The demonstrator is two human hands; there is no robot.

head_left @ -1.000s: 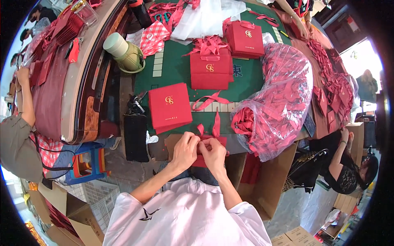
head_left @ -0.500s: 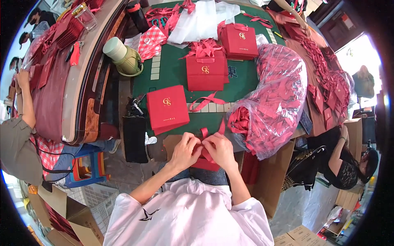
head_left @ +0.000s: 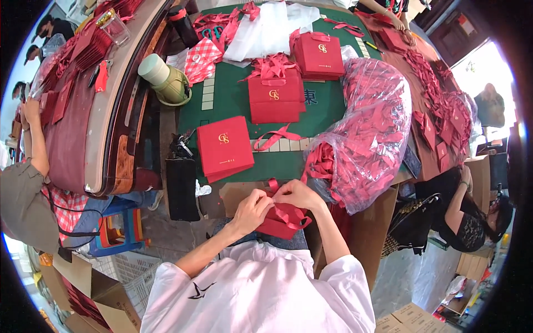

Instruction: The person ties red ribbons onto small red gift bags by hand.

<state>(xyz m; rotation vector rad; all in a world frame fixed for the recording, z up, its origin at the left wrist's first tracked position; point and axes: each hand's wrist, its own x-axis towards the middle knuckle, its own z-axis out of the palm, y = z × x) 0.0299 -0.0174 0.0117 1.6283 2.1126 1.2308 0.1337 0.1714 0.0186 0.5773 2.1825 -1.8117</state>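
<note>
Over my lap, a red paper bag lies tilted, partly behind my hands. Red ribbon loops across its upper part, and one end sticks up between my hands. My left hand is closed, thumb and fingertips pinching the ribbon. Close beside it, my right hand pinches the same ribbon from the right, the fingertips of both hands almost meeting. My fingers cover the exact spot where the ribbon meets the bag. Just beyond, a stack of flat red bags rests on the green table.
A clear plastic sack bulges with red ribbons at the right. Finished-looking bags with handles stand farther back, near a loose ribbon. A green-and-cream flask and a black pouch sit left. Other people work at neighbouring tables.
My right hand has lifted slightly and moved right, drawing the ribbon. The bag on my lap has tilted, and more of it and its ribbon loop shows at the right.
</note>
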